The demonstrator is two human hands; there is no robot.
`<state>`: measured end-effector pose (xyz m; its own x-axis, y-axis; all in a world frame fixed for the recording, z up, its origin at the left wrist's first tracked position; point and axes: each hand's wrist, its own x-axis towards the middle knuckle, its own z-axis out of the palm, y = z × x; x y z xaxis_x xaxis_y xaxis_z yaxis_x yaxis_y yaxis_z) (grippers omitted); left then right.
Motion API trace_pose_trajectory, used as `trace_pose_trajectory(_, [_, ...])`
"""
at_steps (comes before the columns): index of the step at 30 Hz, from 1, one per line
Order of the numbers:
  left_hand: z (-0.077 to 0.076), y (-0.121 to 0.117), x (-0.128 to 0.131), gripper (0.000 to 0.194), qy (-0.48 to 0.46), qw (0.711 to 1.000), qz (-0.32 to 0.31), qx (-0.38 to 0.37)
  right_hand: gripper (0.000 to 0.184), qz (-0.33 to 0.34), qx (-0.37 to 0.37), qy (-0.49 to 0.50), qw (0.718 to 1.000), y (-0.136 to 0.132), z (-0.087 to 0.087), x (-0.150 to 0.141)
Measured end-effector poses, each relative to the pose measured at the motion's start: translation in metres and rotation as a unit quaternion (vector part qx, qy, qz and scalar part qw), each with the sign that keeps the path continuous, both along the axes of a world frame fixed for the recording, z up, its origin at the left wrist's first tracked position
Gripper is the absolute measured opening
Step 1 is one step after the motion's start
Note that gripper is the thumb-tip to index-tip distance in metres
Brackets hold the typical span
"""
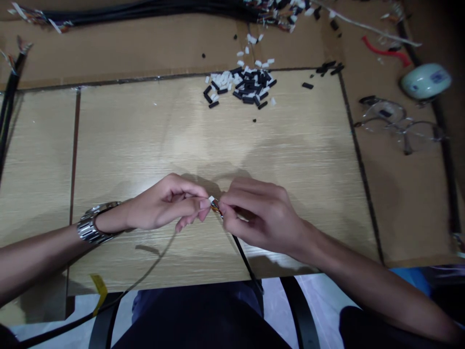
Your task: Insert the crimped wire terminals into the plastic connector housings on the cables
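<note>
Near the front of the table, my left hand (174, 201) is closed in a pinch at a small white piece (211, 199). Thin coloured wires (217, 207) lie between the two hands, and the fingertips of my right hand (261, 211) pinch them. A thin grey cable (156, 261) comes out below my left hand and runs down to the left, over the table edge, past a yellow tag (99, 293). Below my right hand a dark cable (244, 257) slants to the front edge. The wire ends inside the fingers are hidden.
A pile of short black and white sleeves (247, 87) lies on the wooden tabletop (163, 131). Behind it are a black cable bundle (145, 10) and cardboard (119, 46). Glasses (403, 123) and a pale green rounded object (426, 81) lie at the right. Another black cable (10, 92) stands left.
</note>
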<state>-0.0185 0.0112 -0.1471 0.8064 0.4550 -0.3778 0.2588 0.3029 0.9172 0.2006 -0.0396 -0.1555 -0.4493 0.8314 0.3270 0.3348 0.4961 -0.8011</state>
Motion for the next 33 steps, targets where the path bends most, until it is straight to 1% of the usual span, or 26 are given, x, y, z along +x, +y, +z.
trace_pose_trajectory(4, [0.0021,-0.0003,0.0007,0.024,0.011,1.0,-0.001,-0.004,0.021,-0.002,0.035,-0.026,0.999,-0.0001,-0.0014,-0.0012])
trace_pose_trajectory(13, [-0.0004,-0.0007,-0.0005,0.023,0.025,1.0,-0.003,-0.007,0.024,-0.008,0.082,-0.049,0.995,-0.0013,-0.0054,-0.0023])
trace_pose_trajectory(18, [0.0029,0.0011,0.0012,0.023,0.021,1.0,-0.014,-0.007,0.025,-0.017,0.096,-0.062,0.993,-0.0026,-0.0053,-0.0029])
trace_pose_trajectory(21, [0.0048,0.0031,0.0013,0.023,0.032,0.999,-0.03,-0.01,0.026,-0.017,0.089,-0.054,0.994,-0.0032,-0.0062,-0.0041])
trace_pose_trajectory(24, [0.0052,0.0045,0.0011,0.021,0.041,0.998,-0.037,-0.013,0.026,-0.002,0.073,-0.051,0.996,-0.0032,-0.0079,-0.0047])
trace_pose_trajectory(28, [0.005,0.005,0.0016,0.02,0.041,0.998,-0.038,-0.023,0.023,0.016,0.047,-0.054,0.997,-0.0025,-0.008,-0.0032])
trace_pose_trajectory(33, [0.0069,0.0053,0.0022,0.02,0.037,0.999,-0.024,-0.032,0.016,0.02,-0.001,-0.014,1.0,-0.0014,-0.0046,-0.0005])
